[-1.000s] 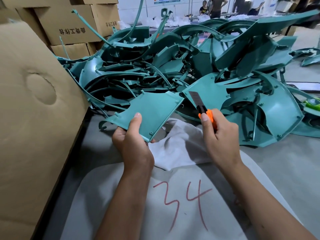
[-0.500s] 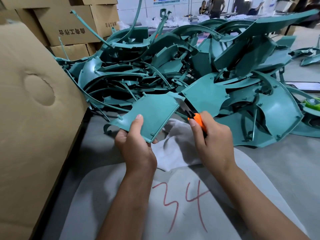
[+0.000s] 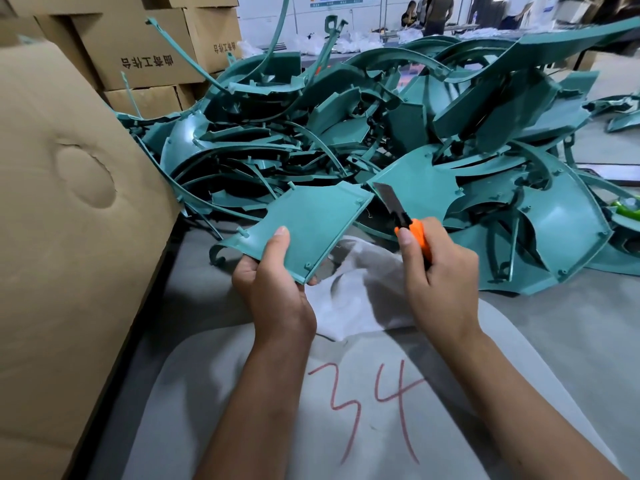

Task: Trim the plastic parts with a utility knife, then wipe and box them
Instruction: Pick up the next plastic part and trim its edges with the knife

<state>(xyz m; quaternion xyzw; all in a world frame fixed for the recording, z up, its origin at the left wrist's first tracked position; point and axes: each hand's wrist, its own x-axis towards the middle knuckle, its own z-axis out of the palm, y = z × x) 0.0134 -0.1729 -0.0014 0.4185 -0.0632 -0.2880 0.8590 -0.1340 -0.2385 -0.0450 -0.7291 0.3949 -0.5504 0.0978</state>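
Trimming is underway: our left hand (image 3: 273,289) pinches a teal part (image 3: 311,226) over the cloth (image 3: 360,292), our right hand (image 3: 440,275) grips the knife (image 3: 398,213), blade beside its corner. Wiping, boxing and the pile (image 3: 381,126) remain.

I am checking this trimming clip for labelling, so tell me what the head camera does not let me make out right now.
- Left hand: its fingers are behind the flat teal plastic panel.
- Orange-handled utility knife: the right hand covers most of the handle.
- White cloth: both hands hide parts of it.
- Brown cardboard box: its inside is out of view, cut by the left edge.
- Blade contact with the panel edge: too fine to tell.
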